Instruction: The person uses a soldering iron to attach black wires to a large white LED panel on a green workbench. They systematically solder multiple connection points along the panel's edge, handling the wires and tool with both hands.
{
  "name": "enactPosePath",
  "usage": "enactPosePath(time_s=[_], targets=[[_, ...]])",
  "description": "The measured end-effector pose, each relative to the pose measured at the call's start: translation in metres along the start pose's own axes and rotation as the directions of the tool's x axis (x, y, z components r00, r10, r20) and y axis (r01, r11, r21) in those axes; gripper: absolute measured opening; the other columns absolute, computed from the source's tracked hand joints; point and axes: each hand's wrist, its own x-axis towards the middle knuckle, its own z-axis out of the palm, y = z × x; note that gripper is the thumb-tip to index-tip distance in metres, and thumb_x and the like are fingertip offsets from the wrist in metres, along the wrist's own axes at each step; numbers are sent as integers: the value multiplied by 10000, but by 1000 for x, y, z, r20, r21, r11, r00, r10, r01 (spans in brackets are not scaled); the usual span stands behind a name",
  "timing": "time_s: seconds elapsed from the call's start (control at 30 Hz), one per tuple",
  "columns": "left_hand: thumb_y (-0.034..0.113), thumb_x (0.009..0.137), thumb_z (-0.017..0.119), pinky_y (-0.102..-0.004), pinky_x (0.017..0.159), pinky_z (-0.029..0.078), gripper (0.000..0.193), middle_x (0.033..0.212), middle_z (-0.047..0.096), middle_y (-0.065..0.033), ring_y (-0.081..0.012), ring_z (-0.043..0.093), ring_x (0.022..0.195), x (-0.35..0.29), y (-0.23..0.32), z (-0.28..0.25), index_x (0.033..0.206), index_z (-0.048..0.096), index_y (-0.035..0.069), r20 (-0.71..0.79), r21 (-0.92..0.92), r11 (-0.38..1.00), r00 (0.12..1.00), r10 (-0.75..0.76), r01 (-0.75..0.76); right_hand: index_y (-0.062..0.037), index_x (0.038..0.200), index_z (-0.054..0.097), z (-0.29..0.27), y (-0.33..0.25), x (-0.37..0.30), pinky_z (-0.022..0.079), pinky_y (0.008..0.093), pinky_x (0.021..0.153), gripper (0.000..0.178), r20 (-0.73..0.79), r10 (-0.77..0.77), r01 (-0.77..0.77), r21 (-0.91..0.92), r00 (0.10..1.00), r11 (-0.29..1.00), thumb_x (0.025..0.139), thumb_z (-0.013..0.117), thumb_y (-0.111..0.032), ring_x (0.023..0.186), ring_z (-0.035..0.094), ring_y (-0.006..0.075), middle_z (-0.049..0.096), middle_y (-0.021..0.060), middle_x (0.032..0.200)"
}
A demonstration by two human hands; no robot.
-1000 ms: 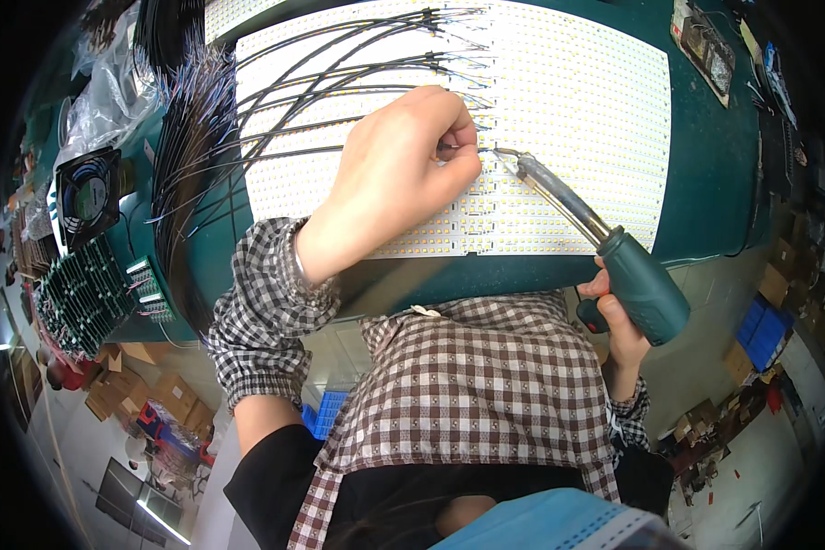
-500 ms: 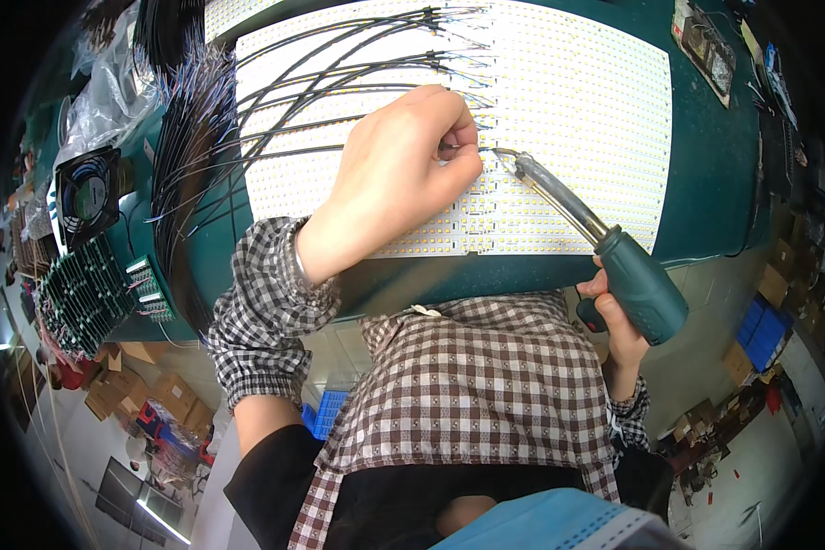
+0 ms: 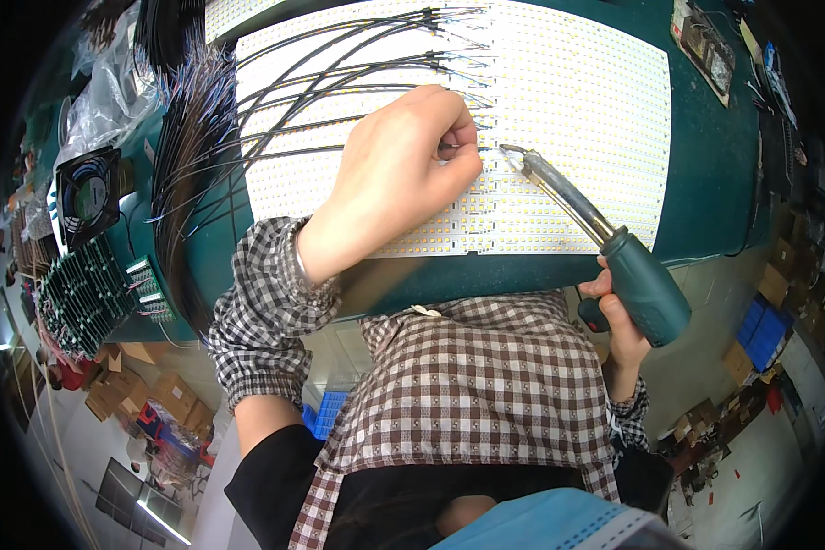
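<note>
Green tabletop (image 3: 715, 183) under white LED panel (image 3: 587, 119); right hand (image 3: 625, 332) low, wrapped round soldering iron (image 3: 649, 291), iron angled up-left, tip just right of left hand (image 3: 403, 156); left hand back-up over panel, thumb and fingers pinching black cable (image 3: 312, 150); black fan (image 3: 88, 194) off left, cardboard boxes (image 3: 176, 396) on floor beyond

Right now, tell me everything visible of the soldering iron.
The soldering iron has a green, plastic-looking handle, a metallic shaft with a thinner rod alongside, and a narrow tip. It slants up-left, tip over the white LED panel, handle in the grip of the right hand. Tip contact with the panel is unclear.
</note>
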Motion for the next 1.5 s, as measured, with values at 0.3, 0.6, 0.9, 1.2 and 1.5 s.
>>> enactPosePath(time_s=[0.3, 0.6, 0.9, 1.2, 1.5], targets=[[86, 763, 649, -380, 632, 510, 77, 772, 617, -113, -279, 643, 701, 1, -1, 0, 790, 605, 28, 0, -18, 1000, 1000, 15, -15, 157, 1219, 530, 0, 0, 4, 582, 385, 754, 526, -40, -65, 67, 49, 997, 997, 899, 674, -235, 776, 647, 227, 639, 153, 911], [70, 844, 654, -375, 689, 491, 99, 864, 585, -107, -293, 612, 789, -19, 4, 7, 913, 587, 44, -215, 141, 986, 970, 118, -89, 147, 1228, 525, -8, -1, 16, 580, 372, 699, 477, -156, -139, 166, 177, 978, 970, 938, 608, -222, 781, 621, 226, 628, 150, 893], [14, 837, 659, -336, 724, 518, 114, 888, 648, -104, -250, 656, 806, -66, -68, -103, 948, 660, 36, -642, 239, 964, 763, 68, 116, 145, 1207, 540, -21, 12, 22, 601, 357, 654, 447, -237, -212, 256, 171, 948, 952, 931, 624, -195, 748, 625, 215, 625, 154, 874], [55, 825, 713, -284, 674, 486, 137, 860, 632, -63, -172, 617, 725, -57, -116, -138, 947, 667, 15, -534, 394, 877, 845, -24, 274, 104, 1246, 537, -28, 10, 21, 570, 328, 673, 453, -159, -253, 270, 101, 954, 957, 966, 576, -250, 783, 602, 181, 600, 111, 903], [104, 845, 703, -326, 677, 501, 99, 865, 648, -71, -211, 654, 773, -59, -119, -139, 907, 656, 44, -562, 388, 898, 825, 52, 208, 137, 1209, 549, -29, 9, 20, 594, 334, 645, 445, -214, -261, 291, 122, 941, 949, 936, 621, -207, 742, 620, 194, 619, 143, 896]])
